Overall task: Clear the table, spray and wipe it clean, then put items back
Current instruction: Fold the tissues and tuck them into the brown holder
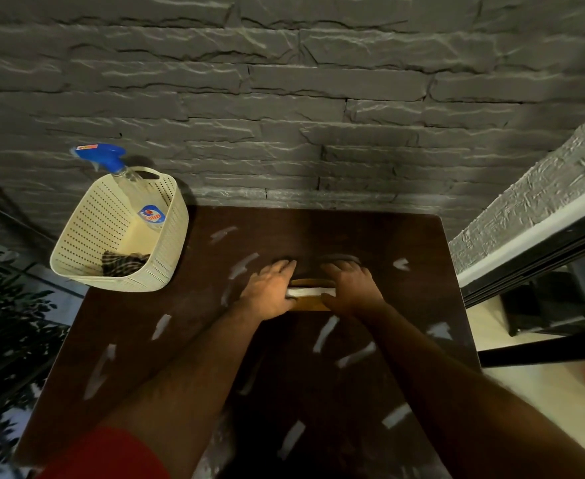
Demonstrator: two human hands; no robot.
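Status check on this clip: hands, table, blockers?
Both hands, left hand, right hand, gripping wooden holder. Table streaked white. Spray bottle, cloth in basket.

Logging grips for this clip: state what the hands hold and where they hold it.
Both hands, left hand and right hand, grip one small wooden holder with white paper, one at each end. Whether it is lifted off the table cannot be told.

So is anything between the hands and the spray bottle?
Nothing visible. Both hands, left and right, rest on a small wooden item mid-table. The bottle stands in the basket at the far left corner, across bare tabletop.
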